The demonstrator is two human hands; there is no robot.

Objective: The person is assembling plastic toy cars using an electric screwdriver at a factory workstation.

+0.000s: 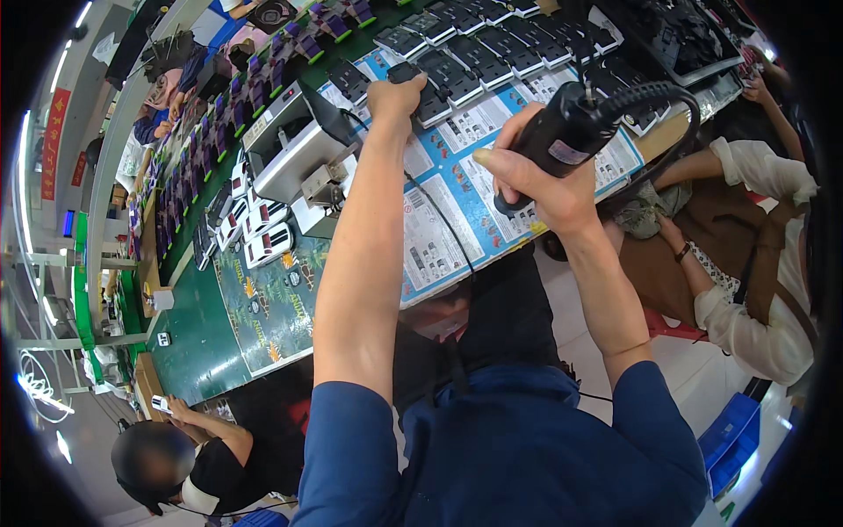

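My right hand [553, 180] is wrapped round a black electric screwdriver [566, 132], whose coiled cord loops off to the right. The tool is tilted, and its lower end hangs over the printed sheets [439, 228] on the bench. Farther off and to the left, my left hand [395, 101] grips a black plastic casing [404, 74] at the near end of the rows. Beside it lie several black-and-white casings [452, 77] in slanting rows. My left fingertips partly hide the casing they hold.
A box-shaped metal machine [294, 145] stands left of my left forearm. White-and-black toy-like pieces [263, 233] are heaped beside it. Purple-and-green items [211, 140] line the green bench beyond. People sit at right and lower left. A blue crate [731, 439] stands at lower right.
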